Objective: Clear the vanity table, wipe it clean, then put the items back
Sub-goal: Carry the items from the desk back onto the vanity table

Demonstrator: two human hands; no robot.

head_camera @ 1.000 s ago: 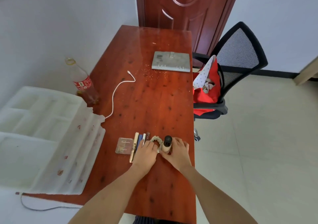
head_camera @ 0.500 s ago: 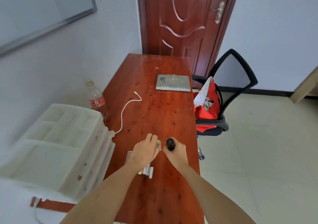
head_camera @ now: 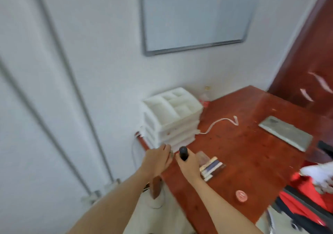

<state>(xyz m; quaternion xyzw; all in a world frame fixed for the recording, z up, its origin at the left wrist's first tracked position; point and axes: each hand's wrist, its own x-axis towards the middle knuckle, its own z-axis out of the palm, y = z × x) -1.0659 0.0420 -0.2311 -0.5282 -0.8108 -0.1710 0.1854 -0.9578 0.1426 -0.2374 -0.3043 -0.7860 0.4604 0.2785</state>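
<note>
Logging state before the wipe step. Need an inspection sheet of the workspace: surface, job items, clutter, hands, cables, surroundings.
Surface: glossy red-brown wooden table, small specks on it; not yet cleared.
Job's things: white plastic drawer organiser at the wall-side edge; row of slim cosmetic sticks; round pink lidded jar near the front edge.
Clutter: flat grey metal device; plastic bottle with red label behind the organiser.
Hands: left hand closed on something small, blurred; right hand gripping a black-capped bottle.
Cables: white charging cable loose on the table.
Surroundings: white wall, framed whiteboard, red-brown door, red cloth at right.
</note>
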